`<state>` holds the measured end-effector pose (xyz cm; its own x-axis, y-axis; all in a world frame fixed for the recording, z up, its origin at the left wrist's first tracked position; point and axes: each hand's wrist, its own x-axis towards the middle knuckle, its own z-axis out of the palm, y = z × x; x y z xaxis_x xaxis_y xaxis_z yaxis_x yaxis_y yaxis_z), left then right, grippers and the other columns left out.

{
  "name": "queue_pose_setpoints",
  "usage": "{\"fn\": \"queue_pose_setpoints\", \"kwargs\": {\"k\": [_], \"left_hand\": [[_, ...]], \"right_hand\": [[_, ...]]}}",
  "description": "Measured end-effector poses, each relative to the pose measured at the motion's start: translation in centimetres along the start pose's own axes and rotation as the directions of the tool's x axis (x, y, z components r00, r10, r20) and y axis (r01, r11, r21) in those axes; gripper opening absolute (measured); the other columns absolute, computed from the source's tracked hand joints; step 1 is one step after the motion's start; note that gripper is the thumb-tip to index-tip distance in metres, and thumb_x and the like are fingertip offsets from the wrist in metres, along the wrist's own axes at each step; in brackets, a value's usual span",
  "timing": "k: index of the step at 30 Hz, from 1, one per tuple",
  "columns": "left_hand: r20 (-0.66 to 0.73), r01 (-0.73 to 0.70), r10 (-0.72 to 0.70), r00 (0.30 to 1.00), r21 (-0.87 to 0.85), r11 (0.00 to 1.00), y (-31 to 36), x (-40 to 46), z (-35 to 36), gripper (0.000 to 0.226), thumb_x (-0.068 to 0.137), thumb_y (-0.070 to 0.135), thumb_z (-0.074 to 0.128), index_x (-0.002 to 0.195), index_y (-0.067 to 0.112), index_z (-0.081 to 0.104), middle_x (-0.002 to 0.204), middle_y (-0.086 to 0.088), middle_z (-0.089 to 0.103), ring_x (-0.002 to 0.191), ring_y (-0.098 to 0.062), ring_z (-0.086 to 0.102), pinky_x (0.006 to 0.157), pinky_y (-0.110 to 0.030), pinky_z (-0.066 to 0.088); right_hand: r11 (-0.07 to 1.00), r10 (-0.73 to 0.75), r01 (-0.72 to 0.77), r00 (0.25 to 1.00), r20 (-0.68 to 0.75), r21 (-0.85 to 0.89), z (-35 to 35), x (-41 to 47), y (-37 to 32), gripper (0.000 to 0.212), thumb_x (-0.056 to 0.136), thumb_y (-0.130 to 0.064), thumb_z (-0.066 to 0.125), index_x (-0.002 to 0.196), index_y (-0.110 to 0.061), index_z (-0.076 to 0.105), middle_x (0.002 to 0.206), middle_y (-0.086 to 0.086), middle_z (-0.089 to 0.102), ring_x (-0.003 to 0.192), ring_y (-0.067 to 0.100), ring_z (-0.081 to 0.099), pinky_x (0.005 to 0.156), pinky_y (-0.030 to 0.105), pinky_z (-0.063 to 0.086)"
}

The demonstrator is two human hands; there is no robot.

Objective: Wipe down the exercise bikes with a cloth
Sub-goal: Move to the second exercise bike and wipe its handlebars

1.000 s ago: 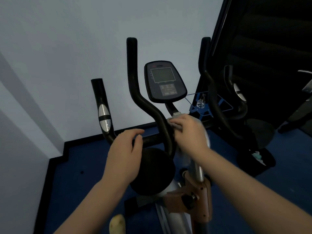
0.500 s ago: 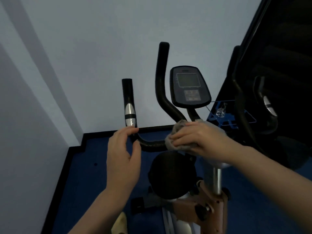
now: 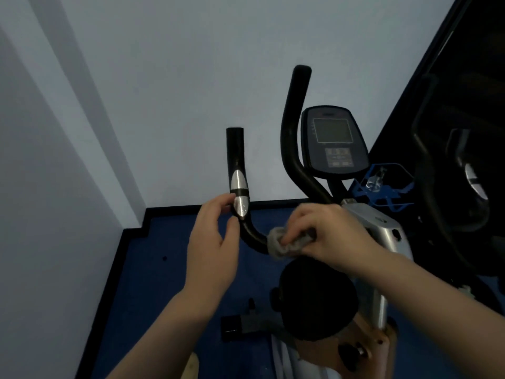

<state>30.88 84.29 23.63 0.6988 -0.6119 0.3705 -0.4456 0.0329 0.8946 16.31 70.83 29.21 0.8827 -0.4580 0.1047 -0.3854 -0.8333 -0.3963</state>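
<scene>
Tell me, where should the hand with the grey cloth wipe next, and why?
Probably slide the bunched grey cloth leftward and up the curved black handlebar. The right hand presses it on the bar's low bend, and the left hand steadies the bar beside the silver sensor plate, which the cloth has not reached.

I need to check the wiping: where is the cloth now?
In the head view, the cloth is bunched in the right hand, pressed on the handlebar bend, right of the left hand.
</scene>
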Motion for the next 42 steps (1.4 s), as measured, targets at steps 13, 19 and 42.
{"fn": "queue_pose_setpoints", "kwargs": {"k": [13,19,42], "left_hand": [[0.088,-0.047,0.053,0.995,-0.071,0.996,-0.9,5.6,-0.8,0.03,0.096,0.016,0.046,0.12,0.031,0.059,0.113,0.02,0.06,0.107,0.005,0.055,0.086,-0.008,0.043],[0.132,-0.024,0.04,0.99,-0.122,0.992,-1.3,6.9,-1.1,0.036,0.094,0.026,0.045,0.127,0.035,0.051,0.122,0.023,0.055,0.115,0.007,0.051,0.093,-0.009,0.041],[0.246,0.045,0.004,0.969,-0.194,0.98,-1.5,7.5,-1.2,0.046,0.09,0.041,0.045,0.131,0.057,0.034,0.127,0.034,0.048,0.123,0.01,0.044,0.093,-0.015,0.037]], "right_hand": [[0.936,0.144,-0.072,0.972,-0.187,0.344,4.3,3.2,-4.2,0.021,0.063,-0.029,0.085,0.078,-0.028,0.071,0.086,-0.016,0.058,0.081,0.001,0.059,0.072,0.03,0.054],[0.903,0.225,-0.025,0.878,-0.423,0.428,2.8,10.6,-5.4,0.015,0.072,-0.016,0.078,0.085,-0.015,0.069,0.09,0.0,0.063,0.086,0.011,0.061,0.079,0.03,0.052],[0.986,0.015,0.038,0.949,-0.314,0.162,-2.3,18.1,-5.6,0.01,0.079,-0.025,0.073,0.088,-0.021,0.073,0.096,-0.004,0.063,0.089,0.013,0.06,0.081,0.035,0.052]]}}
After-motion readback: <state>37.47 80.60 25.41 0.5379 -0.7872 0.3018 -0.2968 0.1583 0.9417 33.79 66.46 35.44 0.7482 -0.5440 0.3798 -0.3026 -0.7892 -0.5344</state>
